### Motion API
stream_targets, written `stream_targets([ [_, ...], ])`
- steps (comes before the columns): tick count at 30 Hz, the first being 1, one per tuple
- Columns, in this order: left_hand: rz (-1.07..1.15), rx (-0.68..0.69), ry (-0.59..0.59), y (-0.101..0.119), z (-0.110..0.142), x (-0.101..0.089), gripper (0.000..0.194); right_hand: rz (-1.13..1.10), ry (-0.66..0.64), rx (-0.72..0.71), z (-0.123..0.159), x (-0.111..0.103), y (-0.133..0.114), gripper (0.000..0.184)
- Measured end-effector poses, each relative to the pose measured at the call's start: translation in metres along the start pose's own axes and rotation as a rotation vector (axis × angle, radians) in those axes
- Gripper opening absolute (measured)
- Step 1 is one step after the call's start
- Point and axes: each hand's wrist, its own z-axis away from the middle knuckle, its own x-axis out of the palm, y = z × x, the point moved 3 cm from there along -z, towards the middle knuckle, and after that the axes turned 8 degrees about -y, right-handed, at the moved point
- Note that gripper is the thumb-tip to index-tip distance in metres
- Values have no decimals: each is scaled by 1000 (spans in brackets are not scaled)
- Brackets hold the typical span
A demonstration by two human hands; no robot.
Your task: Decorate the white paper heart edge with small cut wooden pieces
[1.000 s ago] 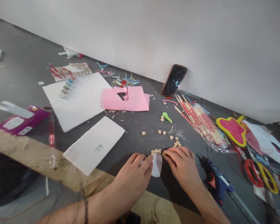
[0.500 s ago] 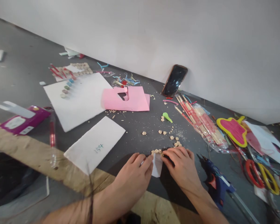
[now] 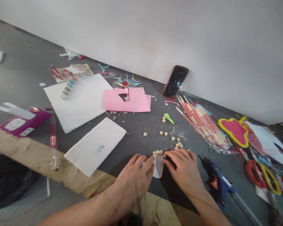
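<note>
1. Glue gun (image 3: 220, 182) beside the right hand (image 3: 185, 168); loose beads (image 3: 178, 145) just beyond it.
2. Bead-edged white paper (image 3: 158, 168) between hands, left hand (image 3: 135, 172) touching it; both hands' fingers curled, grip unclear.

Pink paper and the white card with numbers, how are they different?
The pink paper has a hole cut in it; the white card has writing instead. The pink paper looks folded, while the white card lies flat. Both rest on the dark table.
</note>
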Motion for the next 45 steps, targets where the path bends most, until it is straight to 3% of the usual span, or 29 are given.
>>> stream_targets([
  [10, 23, -59, 55, 2, 0, -4, 24, -14, -7, 8, -1, 3, 4, 17],
  [22, 35, -24, 25, 0, 2, -3, 28, -21, 12, 13, -3, 3, 1, 13],
  [28, 72, -50, -30, 0, 1, -11, 28, -14, 42, 11, -2, 4, 0, 15],
  [40, 97, 23, -58, -2, 8, -14, 37, -25, 42, 17, 3, 3, 4, 17],
  [45, 138, 57, -28, -11, 12, -24, 38, -11, 58, 38, 9, 0, 9, 18],
])
